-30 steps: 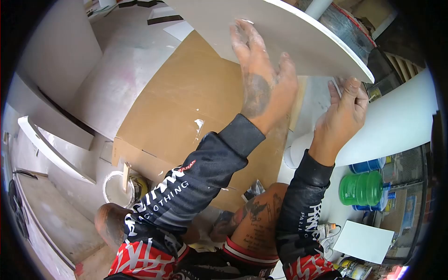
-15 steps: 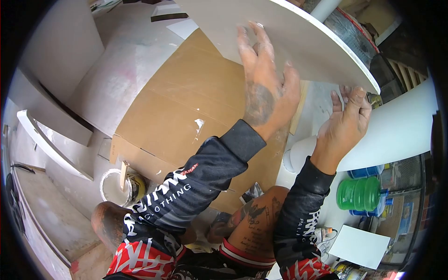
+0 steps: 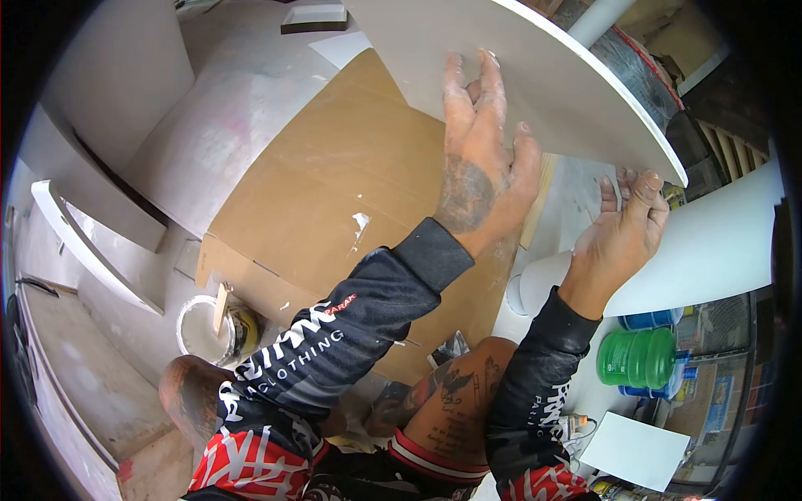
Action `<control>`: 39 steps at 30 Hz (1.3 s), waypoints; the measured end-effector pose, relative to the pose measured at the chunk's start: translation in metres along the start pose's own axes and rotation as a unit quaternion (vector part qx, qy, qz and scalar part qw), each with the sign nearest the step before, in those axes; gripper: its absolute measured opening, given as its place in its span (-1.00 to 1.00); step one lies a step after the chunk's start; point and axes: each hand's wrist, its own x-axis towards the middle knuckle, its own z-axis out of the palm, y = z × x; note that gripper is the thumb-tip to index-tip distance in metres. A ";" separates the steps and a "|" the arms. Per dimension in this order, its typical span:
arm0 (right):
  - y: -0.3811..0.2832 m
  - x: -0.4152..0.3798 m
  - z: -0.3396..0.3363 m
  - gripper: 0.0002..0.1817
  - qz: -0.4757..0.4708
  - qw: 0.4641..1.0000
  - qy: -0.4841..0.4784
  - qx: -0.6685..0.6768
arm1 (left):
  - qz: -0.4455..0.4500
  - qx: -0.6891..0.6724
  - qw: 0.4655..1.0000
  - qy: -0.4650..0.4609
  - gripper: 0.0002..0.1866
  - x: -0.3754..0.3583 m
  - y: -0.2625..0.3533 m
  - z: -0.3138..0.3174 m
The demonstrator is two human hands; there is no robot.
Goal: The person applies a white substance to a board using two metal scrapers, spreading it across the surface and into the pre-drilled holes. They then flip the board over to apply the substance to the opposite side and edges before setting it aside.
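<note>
White and matte, the big painted panel (image 3: 535, 75) fills the top of the view, tilted up off the floor with its thin pale edge running down toward the right. Pressed flat against its face is the left hand (image 3: 480, 167), fingers (image 3: 491, 83) spread wide and dusted with white powder; the open palm looks placed to steady the sheet, not to grip it. Just below the panel's lower right corner sits the right hand (image 3: 622, 225), fingers curled up under the edge, seemingly carrying weight from beneath; whether the fingertips actually close over the rim I cannot tell.

Under the panel lies a sheet of brown cardboard (image 3: 334, 192), flat, creased and flecked with white, apparently a floor cover to lean work on. Right of the panel a smooth white curved piece (image 3: 718, 242) bends away. Well below the panel, left of the person's knee, stands a paint bucket (image 3: 205, 330) with a wooden stick (image 3: 220, 307) across its rim. Down to the right of the panel rests a translucent green water jug (image 3: 639, 357) on its side, ribbed plastic, with a plain white sheet (image 3: 635, 451) lying beneath it.
</note>
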 end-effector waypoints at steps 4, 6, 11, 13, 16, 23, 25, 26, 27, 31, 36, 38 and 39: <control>0.001 -0.001 0.000 -0.65 -0.012 1.000 0.002 -0.001 | 0.004 -0.005 1.000 0.007 -0.30 0.000 0.000 -0.005; 0.002 -0.001 0.001 -0.65 -0.005 1.000 0.002 -0.005 | 0.060 0.042 0.997 0.008 -0.36 0.004 -0.004 -0.012; 0.005 -0.004 0.001 -0.69 -0.074 0.996 -0.048 -0.034 | 0.121 -0.039 0.992 -0.012 -0.67 -0.008 -0.008 -0.032; 0.013 0.001 0.005 -0.77 -0.074 0.996 -0.039 -0.019 | 0.079 -0.038 0.996 0.005 -0.75 -0.004 -0.043 -0.038; 0.024 0.010 -0.010 -0.82 -0.141 0.987 -0.080 -0.009 | -0.133 -0.032 0.990 -0.038 -0.60 -0.044 -0.065 -0.096; 0.024 0.004 0.003 -0.82 -0.200 0.976 -0.082 -0.031 | -0.371 0.138 0.917 0.049 -0.46 -0.202 -0.114 -0.172; 0.025 0.002 0.008 -0.81 -0.223 0.970 -0.085 -0.034 | -0.353 0.032 0.925 0.136 -0.35 -0.185 -0.105 -0.172; 0.024 0.000 0.012 -0.81 -0.235 0.968 -0.086 -0.036 | -0.333 0.002 0.919 0.211 -0.23 -0.160 -0.098 -0.175; 0.024 -0.005 0.016 -0.80 -0.248 0.964 -0.086 -0.040 | -0.312 -0.029 0.907 0.282 -0.11 -0.115 -0.077 -0.174; 0.019 -0.034 0.038 -0.79 -0.390 0.918 -0.065 -0.035 | -0.147 -0.205 0.936 0.248 0.09 -0.037 -0.058 -0.170; 0.009 -0.032 0.033 -0.70 -0.180 0.966 -0.160 -0.099 | -0.151 -0.232 0.926 0.257 0.13 0.006 -0.042 -0.152; 0.008 -0.045 0.041 -0.67 -0.178 0.968 -0.175 -0.021 | -0.163 -0.237 0.922 0.260 0.13 0.023 -0.044 -0.145; 0.005 -0.049 0.047 -0.63 -0.164 0.964 -0.203 0.045 | -0.152 -0.244 0.923 0.256 0.13 0.029 -0.046 -0.143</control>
